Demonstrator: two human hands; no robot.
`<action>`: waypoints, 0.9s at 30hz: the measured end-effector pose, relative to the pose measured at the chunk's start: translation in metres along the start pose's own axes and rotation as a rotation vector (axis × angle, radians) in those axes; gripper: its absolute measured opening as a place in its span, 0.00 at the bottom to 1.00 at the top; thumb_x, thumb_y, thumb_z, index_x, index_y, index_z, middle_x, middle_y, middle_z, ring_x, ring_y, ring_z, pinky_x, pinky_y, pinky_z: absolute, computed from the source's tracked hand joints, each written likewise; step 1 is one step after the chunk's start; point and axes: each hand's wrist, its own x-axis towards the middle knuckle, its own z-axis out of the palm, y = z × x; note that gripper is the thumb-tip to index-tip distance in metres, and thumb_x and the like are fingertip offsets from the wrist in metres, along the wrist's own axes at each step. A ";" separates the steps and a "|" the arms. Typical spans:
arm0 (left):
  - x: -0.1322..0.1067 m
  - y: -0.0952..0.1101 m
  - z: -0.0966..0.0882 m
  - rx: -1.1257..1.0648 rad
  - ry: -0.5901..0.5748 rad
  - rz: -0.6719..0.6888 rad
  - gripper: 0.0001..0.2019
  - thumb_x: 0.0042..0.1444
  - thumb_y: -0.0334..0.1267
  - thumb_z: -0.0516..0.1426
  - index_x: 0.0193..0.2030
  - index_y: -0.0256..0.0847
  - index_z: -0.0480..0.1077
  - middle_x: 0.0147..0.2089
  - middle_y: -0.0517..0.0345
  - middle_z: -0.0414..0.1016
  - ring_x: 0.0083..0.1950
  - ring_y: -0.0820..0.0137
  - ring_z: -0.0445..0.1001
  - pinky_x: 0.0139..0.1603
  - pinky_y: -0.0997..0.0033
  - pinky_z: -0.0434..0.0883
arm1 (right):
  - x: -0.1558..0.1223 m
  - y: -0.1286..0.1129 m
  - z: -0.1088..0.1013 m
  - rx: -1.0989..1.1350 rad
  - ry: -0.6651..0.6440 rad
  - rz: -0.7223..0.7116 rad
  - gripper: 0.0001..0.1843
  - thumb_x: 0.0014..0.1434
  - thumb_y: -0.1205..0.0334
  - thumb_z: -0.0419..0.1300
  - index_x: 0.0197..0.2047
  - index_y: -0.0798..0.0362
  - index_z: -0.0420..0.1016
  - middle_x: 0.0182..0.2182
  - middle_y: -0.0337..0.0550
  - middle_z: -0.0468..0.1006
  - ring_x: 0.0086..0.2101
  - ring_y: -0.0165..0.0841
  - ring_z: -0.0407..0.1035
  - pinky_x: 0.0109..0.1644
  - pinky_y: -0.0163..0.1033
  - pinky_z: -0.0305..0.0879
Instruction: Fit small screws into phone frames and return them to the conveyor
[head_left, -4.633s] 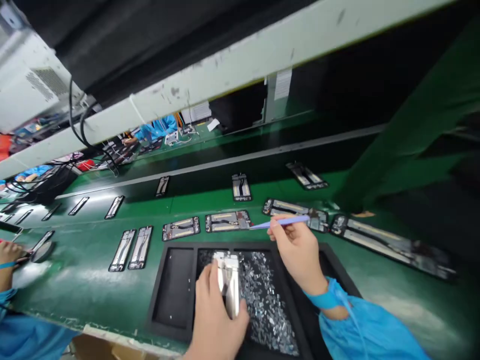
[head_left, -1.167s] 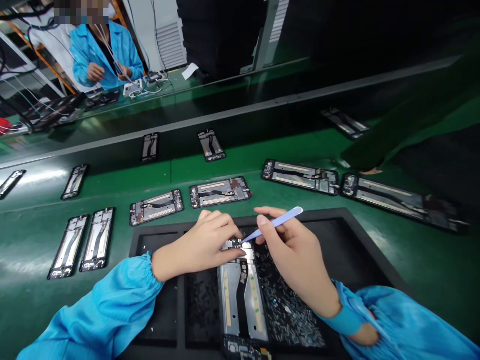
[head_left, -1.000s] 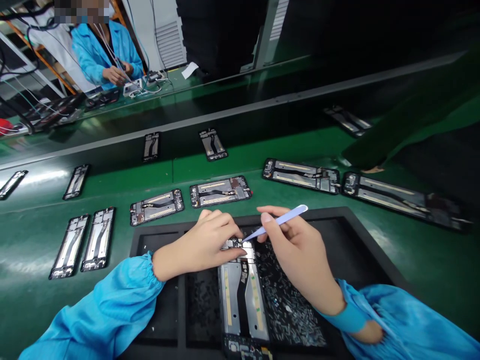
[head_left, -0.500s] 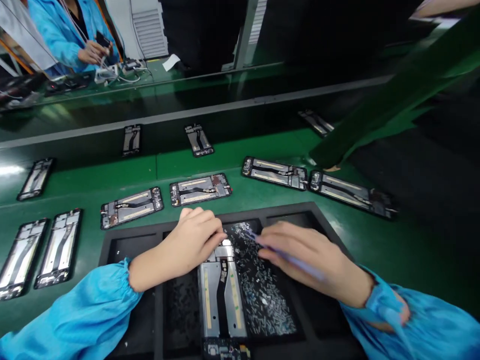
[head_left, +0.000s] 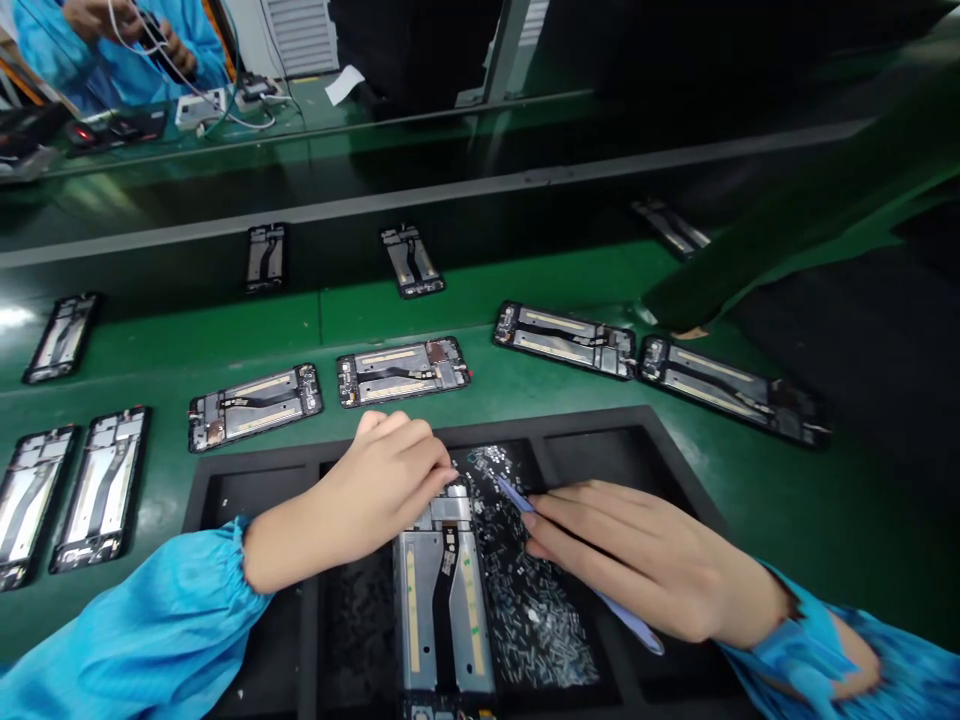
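My left hand (head_left: 360, 500) rests on the top end of a silver phone mid-frame (head_left: 442, 610), which lies lengthwise in a black foam tray (head_left: 600, 420) with a dark flex strip down its middle. My right hand (head_left: 645, 560) grips light blue tweezers (head_left: 517, 497) low between its fingers. Their tips reach over a heap of tiny metal parts (head_left: 525, 610), close beside the frame. The lower end of the frame runs past the bottom of the picture.
Several open phone frames (head_left: 403, 372) lie in rows on the green bench around the tray. A dark green sheet (head_left: 810, 220) hangs at the right. At the top left, a co-worker's hands (head_left: 97, 20) in blue sleeves hold a dark item with cables.
My right hand has swung lower and to the right, and the tweezers now lie flatter with their tips over the parts heap. My left hand stays at the frame's top end.
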 end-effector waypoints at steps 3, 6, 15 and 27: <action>0.001 -0.002 0.000 0.065 0.018 0.000 0.14 0.76 0.38 0.49 0.41 0.39 0.71 0.38 0.56 0.73 0.39 0.64 0.66 0.44 0.60 0.59 | -0.001 0.000 0.001 0.007 -0.009 0.014 0.16 0.69 0.71 0.52 0.54 0.57 0.77 0.43 0.54 0.85 0.44 0.41 0.78 0.48 0.48 0.80; -0.001 0.004 -0.003 0.151 0.115 -0.004 0.15 0.75 0.37 0.48 0.39 0.38 0.72 0.38 0.53 0.73 0.39 0.63 0.67 0.42 0.59 0.61 | -0.002 -0.001 0.003 -0.010 -0.026 -0.003 0.16 0.69 0.72 0.52 0.53 0.58 0.78 0.44 0.56 0.84 0.45 0.42 0.78 0.48 0.49 0.80; -0.058 0.083 0.034 0.437 0.267 0.088 0.27 0.70 0.53 0.49 0.54 0.30 0.75 0.55 0.35 0.79 0.58 0.46 0.74 0.61 0.49 0.68 | 0.006 -0.004 -0.005 0.064 0.035 0.103 0.14 0.71 0.70 0.55 0.55 0.52 0.77 0.43 0.49 0.87 0.42 0.38 0.82 0.46 0.43 0.80; -0.066 0.085 0.045 0.604 0.181 0.092 0.41 0.65 0.67 0.50 0.56 0.23 0.74 0.57 0.26 0.77 0.58 0.39 0.78 0.61 0.43 0.69 | 0.125 0.003 0.021 0.422 -0.191 0.412 0.22 0.77 0.53 0.45 0.41 0.51 0.77 0.37 0.45 0.85 0.32 0.35 0.81 0.38 0.39 0.78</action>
